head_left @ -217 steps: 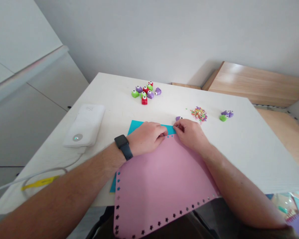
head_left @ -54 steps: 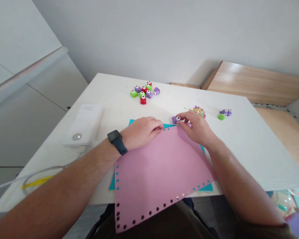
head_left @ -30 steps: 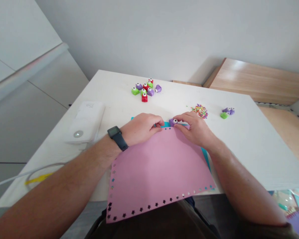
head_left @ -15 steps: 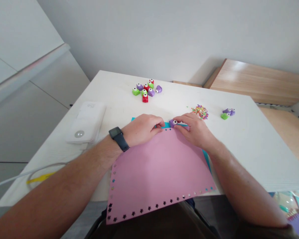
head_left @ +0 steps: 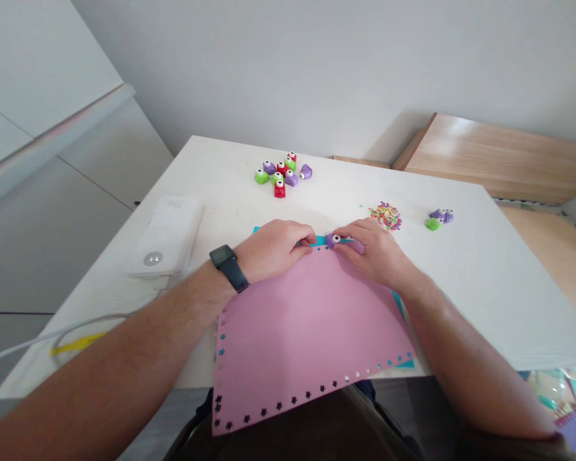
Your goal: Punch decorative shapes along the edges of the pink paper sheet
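A pink sheet of paper (head_left: 312, 320) with star-shaped holes along its edges hangs partly over the table's front edge. Beneath it lies a blue sheet (head_left: 406, 363), seen at the rims. My left hand (head_left: 283, 246), a dark watch on its wrist, pinches the pink sheet's far edge. At that same edge my right hand (head_left: 374, 248) is closed around a small purple craft punch (head_left: 331, 241) with a white star-marked button. The punch sits on the paper's edge, right of a few punched stars; whether its button is pressed down I cannot tell.
Several red, green and purple punches (head_left: 280, 189) stand at the back. A heap of coloured confetti (head_left: 388, 216) lies beyond my right hand, with more punches (head_left: 434, 224) farther right. At left are a white box-like device (head_left: 168, 234), a cable and a yellow item (head_left: 77, 344).
The pink sheet's near part has shifted slightly right, showing more blue at the lower right corner. The punch has moved a touch left along the far edge; both hands stay nearly in place.
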Demonstrator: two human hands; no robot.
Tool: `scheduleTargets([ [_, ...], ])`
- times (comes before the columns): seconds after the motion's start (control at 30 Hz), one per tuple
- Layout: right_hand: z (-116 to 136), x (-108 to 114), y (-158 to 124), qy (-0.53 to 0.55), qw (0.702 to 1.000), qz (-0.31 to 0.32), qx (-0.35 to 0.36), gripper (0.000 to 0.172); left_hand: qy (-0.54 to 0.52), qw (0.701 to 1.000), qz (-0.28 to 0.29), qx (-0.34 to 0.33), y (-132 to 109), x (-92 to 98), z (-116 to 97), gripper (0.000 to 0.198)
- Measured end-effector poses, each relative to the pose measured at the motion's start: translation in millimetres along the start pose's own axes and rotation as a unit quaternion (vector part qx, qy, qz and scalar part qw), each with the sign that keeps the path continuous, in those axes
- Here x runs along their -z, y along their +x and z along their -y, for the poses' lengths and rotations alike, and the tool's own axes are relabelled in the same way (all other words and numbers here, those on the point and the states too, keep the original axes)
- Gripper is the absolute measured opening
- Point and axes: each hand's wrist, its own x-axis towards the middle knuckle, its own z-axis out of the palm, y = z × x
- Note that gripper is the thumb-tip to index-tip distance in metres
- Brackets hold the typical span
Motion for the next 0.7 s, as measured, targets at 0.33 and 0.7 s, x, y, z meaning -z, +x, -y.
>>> scheduleTargets([
  [0.33, 2.2, 1.4, -1.5, 0.003, 1.0, 0.012, 0.004, 0.016, 0.02, 1.0, -0.005, 0.002, 0.2, -1.1, 2.2, 0.011],
  [0.7, 3.4, 1.9, -2.1, -0.002, 1.0, 0.014, 0.009, 0.016, 0.04, 0.999, -0.002, -0.01, -1.2, -2.0, 2.2, 0.01],
])
